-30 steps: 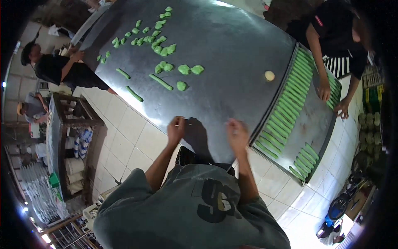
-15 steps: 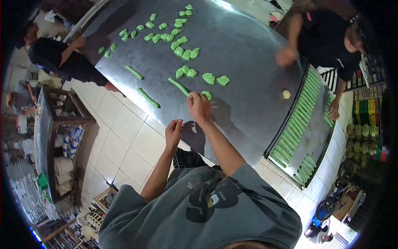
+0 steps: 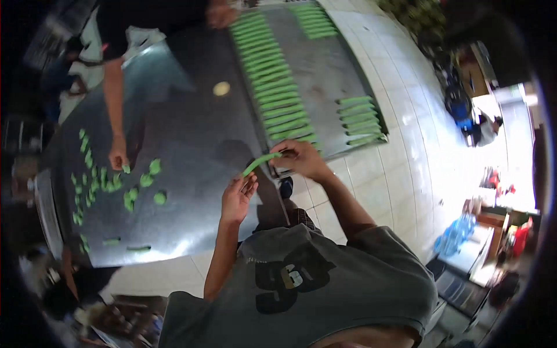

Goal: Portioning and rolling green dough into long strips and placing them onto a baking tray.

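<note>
A thin green dough strip [image 3: 261, 163] is stretched in the air between my hands, slightly bowed. Its lower end is pinched by my left hand [image 3: 237, 200], its upper end by my right hand [image 3: 299, 159]. Both hands are over the edge of the metal table [image 3: 191, 133], beside the near corner of a dark tray [image 3: 319, 72]. A long row of green dough strips [image 3: 275, 87] fills the tray's left side. A shorter group of strips [image 3: 358, 120] lies at its near right, another [image 3: 315, 22] at its far right.
Green dough lumps [image 3: 110, 184] lie at the table's left, with two loose strips [image 3: 139, 249] near its front edge. A co-worker's hand [image 3: 119, 156] touches the lumps from across the table. A small pale yellow ball [image 3: 221, 89] rests near the tray. Tiled floor [image 3: 400, 156] lies to the right.
My view has turned right, toward the tray. My right hand has lifted the strip off the table, and both hands now hold it. The co-worker's arm now reaches to the lumps.
</note>
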Action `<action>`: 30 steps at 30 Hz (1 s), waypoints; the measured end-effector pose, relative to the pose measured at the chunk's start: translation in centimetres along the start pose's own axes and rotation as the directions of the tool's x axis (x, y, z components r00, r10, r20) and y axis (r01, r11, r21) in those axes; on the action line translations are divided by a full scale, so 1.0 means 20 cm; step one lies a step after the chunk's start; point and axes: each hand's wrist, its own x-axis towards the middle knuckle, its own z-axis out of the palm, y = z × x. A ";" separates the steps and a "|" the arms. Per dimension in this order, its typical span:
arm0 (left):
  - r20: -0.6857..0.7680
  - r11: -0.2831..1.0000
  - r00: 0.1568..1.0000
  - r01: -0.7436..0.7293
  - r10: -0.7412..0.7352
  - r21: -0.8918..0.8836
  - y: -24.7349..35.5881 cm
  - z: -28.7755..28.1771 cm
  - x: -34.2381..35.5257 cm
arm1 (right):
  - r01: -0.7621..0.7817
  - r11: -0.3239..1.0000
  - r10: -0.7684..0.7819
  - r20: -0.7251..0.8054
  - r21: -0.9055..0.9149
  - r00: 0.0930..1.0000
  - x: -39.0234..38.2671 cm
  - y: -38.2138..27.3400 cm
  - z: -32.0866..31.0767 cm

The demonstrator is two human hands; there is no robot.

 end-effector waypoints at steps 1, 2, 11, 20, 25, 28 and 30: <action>0.098 0.997 0.995 0.012 -0.019 0.076 -0.09 0.07 0.11 | 0.037 0.994 -0.045 -0.077 -0.099 0.996 -0.02 0.02 -0.21; 0.105 0.994 0.993 0.042 -0.053 0.106 -0.16 0.18 0.21 | 0.062 0.978 -0.090 -0.138 -0.199 0.986 -0.04 0.05 -0.42; 0.293 0.729 0.935 -0.342 0.201 0.592 -0.65 1.23 1.15 | -0.156 0.828 -0.278 -0.635 -0.539 0.720 0.05 0.12 -1.63; 0.277 0.588 0.928 -0.371 0.248 0.718 -0.77 1.35 1.46 | -0.223 0.793 -0.268 -0.652 -0.568 0.709 0.20 0.29 -1.88; 0.531 -0.029 0.730 -0.577 0.431 0.817 -0.78 1.34 1.48 | -0.190 0.514 -0.501 -0.473 -0.836 0.725 0.21 0.32 -1.91; 0.539 -0.077 0.700 -0.575 0.469 0.815 -0.81 1.34 1.49 | -0.297 0.351 -0.464 -0.440 -0.888 0.769 0.21 0.31 -1.89; 0.586 -0.157 0.659 -0.591 0.472 0.791 -0.81 1.32 1.51 | -0.335 0.212 -0.438 -0.396 -0.918 0.807 0.21 0.31 -1.88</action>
